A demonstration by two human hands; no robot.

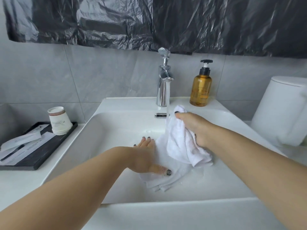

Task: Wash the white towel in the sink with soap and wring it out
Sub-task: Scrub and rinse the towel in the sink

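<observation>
The white towel [181,146] hangs in the white sink [116,123], its lower end lying wet on the basin floor. My right hand [194,125] grips the towel's top and holds it beside the stream of water running from the chrome tap [163,83]. My left hand [146,156] lies flat with straight fingers against the towel's lower part, thumb pressing the wet cloth on the basin floor. An amber soap pump bottle [201,87] stands on the sink's back ledge, right of the tap.
A black tray [41,150] with stacked paper cups [59,120] and white sachets sits on the counter at left. A white toilet tank [282,110] stands at right. Black plastic sheeting [149,22] covers the wall above the grey tiles.
</observation>
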